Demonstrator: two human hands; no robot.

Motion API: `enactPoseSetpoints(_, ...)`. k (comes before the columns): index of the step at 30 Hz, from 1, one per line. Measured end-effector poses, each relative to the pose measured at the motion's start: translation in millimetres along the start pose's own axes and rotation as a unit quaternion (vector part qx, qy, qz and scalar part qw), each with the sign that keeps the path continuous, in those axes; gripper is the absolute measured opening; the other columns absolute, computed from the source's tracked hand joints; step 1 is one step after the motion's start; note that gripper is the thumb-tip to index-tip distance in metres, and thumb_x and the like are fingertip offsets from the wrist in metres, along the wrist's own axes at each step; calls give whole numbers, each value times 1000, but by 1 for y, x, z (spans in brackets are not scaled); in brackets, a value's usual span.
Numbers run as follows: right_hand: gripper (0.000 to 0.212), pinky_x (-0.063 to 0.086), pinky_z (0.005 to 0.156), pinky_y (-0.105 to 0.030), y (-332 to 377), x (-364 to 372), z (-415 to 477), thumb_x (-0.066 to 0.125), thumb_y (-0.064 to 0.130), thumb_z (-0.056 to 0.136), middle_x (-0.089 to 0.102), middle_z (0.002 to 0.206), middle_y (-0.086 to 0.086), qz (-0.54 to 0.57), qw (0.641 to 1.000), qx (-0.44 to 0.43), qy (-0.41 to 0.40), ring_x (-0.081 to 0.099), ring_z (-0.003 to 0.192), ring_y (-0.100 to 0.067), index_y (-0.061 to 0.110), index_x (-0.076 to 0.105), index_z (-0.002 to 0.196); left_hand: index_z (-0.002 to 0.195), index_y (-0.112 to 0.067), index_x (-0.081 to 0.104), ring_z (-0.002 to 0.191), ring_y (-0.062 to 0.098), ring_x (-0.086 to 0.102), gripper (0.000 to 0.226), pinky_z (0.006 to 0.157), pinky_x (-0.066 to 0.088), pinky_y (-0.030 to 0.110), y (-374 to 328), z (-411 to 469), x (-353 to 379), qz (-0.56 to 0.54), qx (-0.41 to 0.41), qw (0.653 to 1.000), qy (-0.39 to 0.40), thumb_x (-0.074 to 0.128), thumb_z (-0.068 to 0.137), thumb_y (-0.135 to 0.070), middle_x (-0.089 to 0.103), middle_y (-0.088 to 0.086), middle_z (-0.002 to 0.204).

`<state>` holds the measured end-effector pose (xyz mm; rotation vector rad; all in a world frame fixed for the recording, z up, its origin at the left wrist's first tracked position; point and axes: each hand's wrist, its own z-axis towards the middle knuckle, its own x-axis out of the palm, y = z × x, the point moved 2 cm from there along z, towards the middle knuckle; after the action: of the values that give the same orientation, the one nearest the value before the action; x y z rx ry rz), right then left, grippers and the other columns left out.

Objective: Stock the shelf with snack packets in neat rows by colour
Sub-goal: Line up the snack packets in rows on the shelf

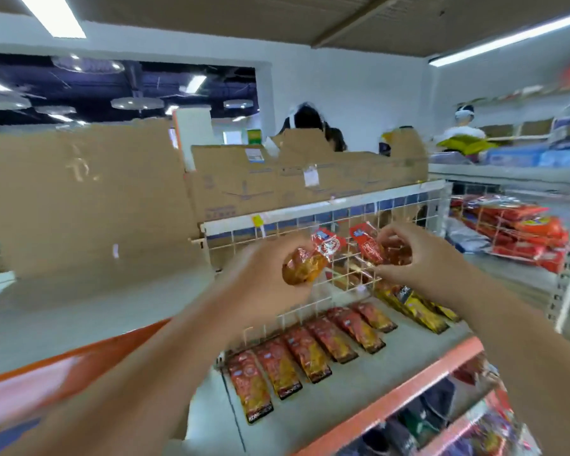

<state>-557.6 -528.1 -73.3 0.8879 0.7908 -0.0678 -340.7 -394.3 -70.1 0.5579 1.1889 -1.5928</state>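
Note:
My left hand (264, 274) grips a red snack packet (310, 258) with golden snacks showing through it. My right hand (412, 255) pinches a second red packet (372, 246). Both are held up in front of the white wire back grid (408, 205) of the shelf. Below them, on the grey shelf top (359, 386), several red packets (306, 353) lie in a row running toward the far right. A few yellow packets (418, 311) lie at the far end of that row.
Flattened cardboard boxes (96, 199) stand behind and left of the shelf. The shelf's orange front edge (418, 383) runs diagonally, with dark packets (435, 409) on the level below. A wire rack of red bags (520, 235) stands at right. Two people stand behind the cardboard.

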Motion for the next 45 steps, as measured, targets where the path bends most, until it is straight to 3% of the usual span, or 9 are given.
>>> enactPoseSetpoints(4, 33, 53, 76, -28, -72, -35, -31, 76, 32, 82, 56, 109, 23, -42, 998, 47, 2, 62, 93, -3, 41, 54, 105, 138, -52, 50, 90, -4, 58, 60, 64, 36, 5, -41, 13, 85, -14, 9, 1000, 11, 79, 85, -42, 58, -21, 124)
enactPoseSetpoints(7, 34, 43, 76, -27, -113, -50, -47, 73, 29, 83, 54, 115, 19, -77, 994, 79, 10, 57, 102, -9, 38, 53, 110, 138, -53, 49, 92, -4, 59, 61, 63, 38, 6, -55, 23, 141, -54, -7, 998, 26, 79, 87, -40, 53, -24, 122)
enactPoseSetpoints(10, 34, 53, 81, -35, -148, -55, -54, 71, 29, 83, 55, 113, 22, -69, 992, 106, 24, 63, 107, -16, 41, 51, 108, 139, -53, 46, 109, 0, 60, 64, 77, 47, 12, -55, 30, 185, -72, -13, 997, 31, 79, 84, -45, 55, -25, 131)
enactPoseSetpoints(25, 29, 50, 61, -26, -273, 17, 16, 69, 20, 74, 63, 94, 9, -60, 972, 203, 103, 64, 68, -7, 35, 53, 93, 146, -44, 47, 121, 12, 55, 67, 97, 51, 33, 21, 63, 335, -72, -96, 993, 19, 68, 83, -44, 54, -18, 135)
enactPoseSetpoints(31, 32, 44, 65, -20, -317, 51, 60, 71, 27, 71, 57, 95, 15, -73, 971, 201, 109, 58, 82, -4, 38, 50, 93, 132, -39, 61, 98, 9, 65, 72, 70, 39, 16, 46, 79, 382, -24, -84, 996, -8, 86, 65, -41, 67, -16, 116)
enactPoseSetpoints(34, 34, 37, 64, -15, -336, 71, 76, 71, 27, 74, 54, 97, 14, -84, 971, 199, 100, 52, 85, -3, 33, 51, 101, 135, -36, 59, 101, 9, 63, 81, 76, 40, 18, 57, 83, 398, -19, -85, 996, -23, 89, 61, -44, 65, -13, 121)
enactPoseSetpoints(36, 34, 38, 64, -21, -348, 85, 86, 69, 31, 74, 54, 98, 11, -90, 969, 208, 101, 52, 86, -8, 33, 49, 101, 141, -38, 52, 110, 13, 59, 82, 87, 48, 32, 64, 84, 413, -8, -86, 996, -33, 84, 66, -48, 61, -10, 131)
enactPoseSetpoints(41, 40, 49, 78, -37, -382, 114, 114, 57, 46, 68, 56, 96, 16, -109, 968, 185, 127, 55, 96, -20, 39, 50, 107, 135, -37, 53, 117, 9, 42, 79, 94, 38, 34, 67, 92, 438, 26, -115, 992, -52, 86, 65, -52, 57, -11, 133)
enactPoseSetpoints(45, 62, 53, 83, -40, -403, 133, 138, 62, 61, 71, 59, 113, 7, -125, 964, 166, 169, 59, 106, -26, 36, 48, 126, 134, -39, 50, 121, 13, 43, 69, 98, 37, 37, 68, 99, 455, 37, -136, 988, -69, 75, 71, -56, 51, -12, 137)
